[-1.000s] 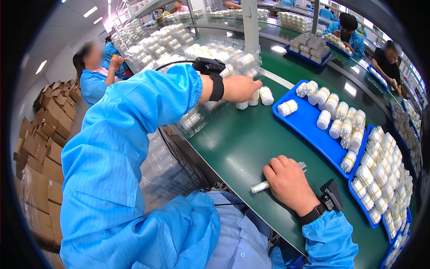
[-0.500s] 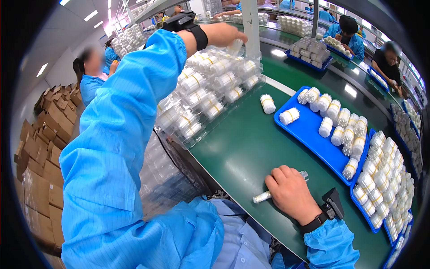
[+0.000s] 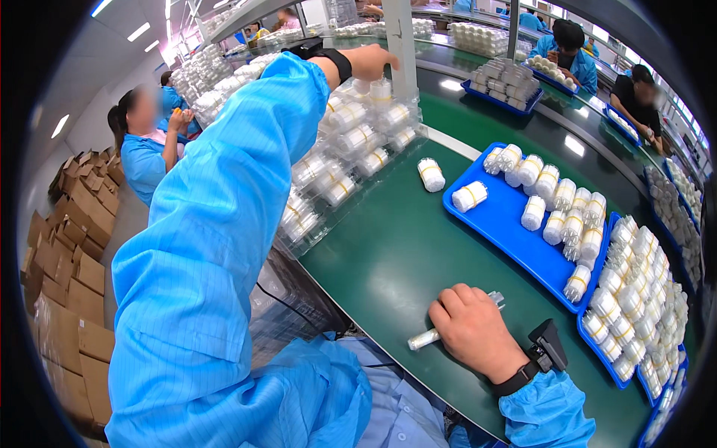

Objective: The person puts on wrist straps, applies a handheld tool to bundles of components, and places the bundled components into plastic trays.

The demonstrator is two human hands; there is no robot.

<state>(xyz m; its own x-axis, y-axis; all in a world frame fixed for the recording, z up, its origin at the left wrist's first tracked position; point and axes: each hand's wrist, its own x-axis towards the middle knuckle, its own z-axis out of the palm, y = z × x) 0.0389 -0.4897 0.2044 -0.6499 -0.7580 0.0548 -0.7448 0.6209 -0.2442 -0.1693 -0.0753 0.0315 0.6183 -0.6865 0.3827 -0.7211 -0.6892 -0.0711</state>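
Observation:
My left hand [image 3: 372, 63] reaches far over the stack of clear plastic trays [image 3: 351, 131], which hold white bundles with yellow bands. Just beneath its fingers stands one white bundle [image 3: 380, 91]; whether they grip it is hidden. Close to the table's near edge, my right hand [image 3: 472, 328] is closed around a slim clear-and-white tube [image 3: 423, 340], whose two ends stick out on either side. A single banded bundle [image 3: 431, 175] lies on the green tabletop [image 3: 366, 261], between the clear trays and a blue tray [image 3: 497, 235] with several more bundles.
At the right, another blue tray [image 3: 605, 362] is heaped with bundles [image 3: 635, 291]. A pale upright post [image 3: 400, 45] rises beside my left hand. Cardboard boxes [image 3: 82, 261] pile up at the left. Co-workers [image 3: 146, 142] sit at the left and across the line.
My left hand has lowered slightly at the stack, and the bundle beneath it now shows clearly. The whole view has shifted a little. My right hand keeps its hold on the tube.

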